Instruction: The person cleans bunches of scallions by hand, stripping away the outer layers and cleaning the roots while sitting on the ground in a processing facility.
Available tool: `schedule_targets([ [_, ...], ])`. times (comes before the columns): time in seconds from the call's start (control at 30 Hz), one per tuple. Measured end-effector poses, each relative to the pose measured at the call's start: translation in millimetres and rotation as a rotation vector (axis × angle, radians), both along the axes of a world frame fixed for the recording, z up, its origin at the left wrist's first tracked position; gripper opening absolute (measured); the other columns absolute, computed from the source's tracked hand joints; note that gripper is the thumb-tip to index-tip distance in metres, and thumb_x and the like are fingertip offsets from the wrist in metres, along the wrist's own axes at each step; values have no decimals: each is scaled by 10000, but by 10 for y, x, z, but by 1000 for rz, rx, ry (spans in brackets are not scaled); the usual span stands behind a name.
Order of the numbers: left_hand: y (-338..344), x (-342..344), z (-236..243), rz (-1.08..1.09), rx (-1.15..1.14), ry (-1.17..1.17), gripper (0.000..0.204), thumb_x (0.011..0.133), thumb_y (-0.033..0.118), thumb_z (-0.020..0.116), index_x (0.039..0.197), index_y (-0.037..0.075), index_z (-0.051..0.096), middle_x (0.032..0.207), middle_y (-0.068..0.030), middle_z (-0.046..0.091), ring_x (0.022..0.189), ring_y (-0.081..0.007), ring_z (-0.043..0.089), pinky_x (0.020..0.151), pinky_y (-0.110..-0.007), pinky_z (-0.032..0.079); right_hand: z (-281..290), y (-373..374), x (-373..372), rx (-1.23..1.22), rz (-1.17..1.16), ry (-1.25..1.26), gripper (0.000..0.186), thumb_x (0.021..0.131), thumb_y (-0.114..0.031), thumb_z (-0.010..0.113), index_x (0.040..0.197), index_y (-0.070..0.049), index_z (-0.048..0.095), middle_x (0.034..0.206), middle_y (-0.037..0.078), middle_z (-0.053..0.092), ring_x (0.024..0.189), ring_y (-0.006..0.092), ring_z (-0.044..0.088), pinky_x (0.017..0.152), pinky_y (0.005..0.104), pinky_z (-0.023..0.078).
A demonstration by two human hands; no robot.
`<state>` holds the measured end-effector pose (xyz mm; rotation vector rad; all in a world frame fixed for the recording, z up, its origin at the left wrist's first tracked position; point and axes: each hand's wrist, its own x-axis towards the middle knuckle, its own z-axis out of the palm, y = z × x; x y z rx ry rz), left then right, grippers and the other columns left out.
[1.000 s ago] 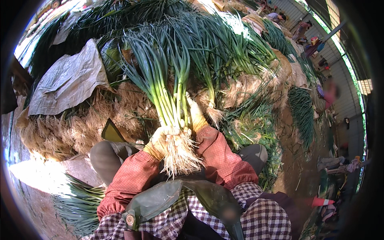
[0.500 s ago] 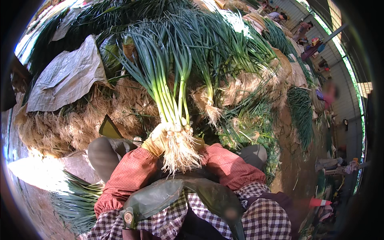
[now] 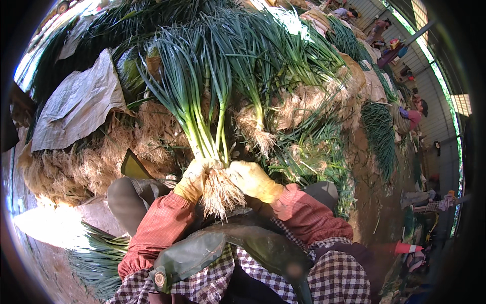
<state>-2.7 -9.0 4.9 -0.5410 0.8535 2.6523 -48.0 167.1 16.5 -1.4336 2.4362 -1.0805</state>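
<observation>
A bunch of green onions stands upright in front of me, green leaves fanned away and pale roots hanging toward my lap. My left hand, in a yellow glove, is closed round its white base from the left. From the right, my right hand, in a matching glove, has its fingers pressed together at the base of the outer stalk. Its fingertips are partly hidden, so the exact pinch is hard to see. The roots dangle between both hands.
Beyond the bunch lies a long heap of green onions, roots facing me. A pale sack sheet covers its left part. More green onions lie at lower left. Loose leaves litter the right. Other people sit farther right.
My right hand has come out from behind the roots to the right side of the bunch's base. The bunch and my left hand have shifted slightly left.
</observation>
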Motion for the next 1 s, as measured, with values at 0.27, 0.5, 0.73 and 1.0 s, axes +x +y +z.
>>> schedule_targets([
  [0.27,154,-102,-175,-248,50,114,364,736,11,593,1093,-15,528,860,-126,624,768,-210,608,705,-324,511,282,274,-953,398,-811,-102,447,789,-416,577,1018,-42,491,919,132,592,790,213,577,672,359,457],
  [0.5,-31,-147,-222,-66,134,102,310,724,6,543,1026,-63,545,862,-126,606,722,-203,593,685,-303,500,-350,70,-1420,-14,-809,-487,266,775,-299,588,873,-65,508,710,84,543,656,205,549,583,323,448],
  [0.73,121,-78,-193,-31,120,31,240,698,-44,533,935,-34,573,798,-74,597,702,-158,577,650,-251,484,-656,-369,-498,-428,-738,-912,243,782,-243,600,900,-38,548,756,46,577,676,159,541,635,296,440],
  [1.0,79,-52,-99,-109,-18,83,149,710,-35,546,851,-55,587,726,-80,592,645,-153,571,596,-246,473,-92,-265,-733,679,-115,366,361,840,-317,401,737,-44,614,747,125,622,689,281,611,595,365,484],
])
